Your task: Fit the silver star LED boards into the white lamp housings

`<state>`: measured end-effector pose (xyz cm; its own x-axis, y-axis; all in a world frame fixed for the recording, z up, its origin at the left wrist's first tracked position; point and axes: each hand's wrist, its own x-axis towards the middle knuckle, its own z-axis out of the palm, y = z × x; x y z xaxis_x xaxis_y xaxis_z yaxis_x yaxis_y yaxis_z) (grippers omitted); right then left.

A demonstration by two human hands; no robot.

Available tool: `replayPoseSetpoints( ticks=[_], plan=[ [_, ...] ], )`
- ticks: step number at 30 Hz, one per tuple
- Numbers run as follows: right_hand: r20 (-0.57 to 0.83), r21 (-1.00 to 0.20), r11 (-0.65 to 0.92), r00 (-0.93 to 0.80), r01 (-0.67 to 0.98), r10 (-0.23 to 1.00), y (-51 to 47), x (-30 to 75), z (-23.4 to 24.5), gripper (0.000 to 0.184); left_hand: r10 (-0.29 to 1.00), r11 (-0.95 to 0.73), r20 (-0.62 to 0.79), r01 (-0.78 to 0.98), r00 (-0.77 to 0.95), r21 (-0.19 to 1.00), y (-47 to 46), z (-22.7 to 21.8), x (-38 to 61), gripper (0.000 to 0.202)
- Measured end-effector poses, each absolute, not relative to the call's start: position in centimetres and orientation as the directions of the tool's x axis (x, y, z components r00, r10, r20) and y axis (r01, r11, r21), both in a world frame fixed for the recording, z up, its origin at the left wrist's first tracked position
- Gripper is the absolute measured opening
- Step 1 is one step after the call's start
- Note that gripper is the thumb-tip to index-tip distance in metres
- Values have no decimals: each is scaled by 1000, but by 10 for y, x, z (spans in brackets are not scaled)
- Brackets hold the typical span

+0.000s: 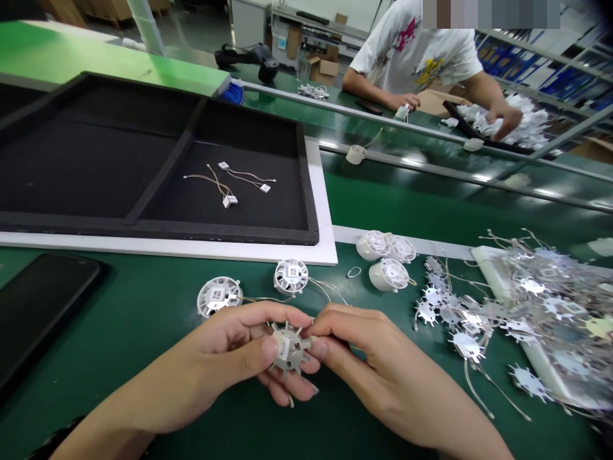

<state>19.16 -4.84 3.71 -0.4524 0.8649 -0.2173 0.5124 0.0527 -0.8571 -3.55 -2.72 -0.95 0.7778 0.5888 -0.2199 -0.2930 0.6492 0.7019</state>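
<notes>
The left hand [225, 358] and right hand [368, 361] pinch a small spiky white disc [290, 350] together, just above the green table [119, 332].

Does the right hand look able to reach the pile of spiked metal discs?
Probably yes: only green mat separates the right hand from the pile, though it is holding a white spiked disc.

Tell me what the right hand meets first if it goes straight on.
The right hand meets the spiked white disc, already at its fingertips; the left hand looks next, depth unclear.
</notes>
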Motion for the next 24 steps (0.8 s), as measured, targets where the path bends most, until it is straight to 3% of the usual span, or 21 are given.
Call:
replayPoseSetpoints(
  ticks=[6,15,21,24],
  plan=[
    [-206,-873,24,-411,488,888,-50,191,30,29,581,682,-270,-277,768,677,-27,-8,-32,34],
    [-225,-827,38,-390,562,893,-55,191,31,30,598,635,-266,-245,756,732,-23,-7,-32,20],
    [-297,-843,-31,-419,536,858,-51,191,32,34,583,656,-265,-252,768,711,-23,-10,-32,20],
    [-322,-832,-57,-396,553,860,-50,192,33,33,613,618,-294,-214,733,756,-22,-10,-30,22]
  ],
)
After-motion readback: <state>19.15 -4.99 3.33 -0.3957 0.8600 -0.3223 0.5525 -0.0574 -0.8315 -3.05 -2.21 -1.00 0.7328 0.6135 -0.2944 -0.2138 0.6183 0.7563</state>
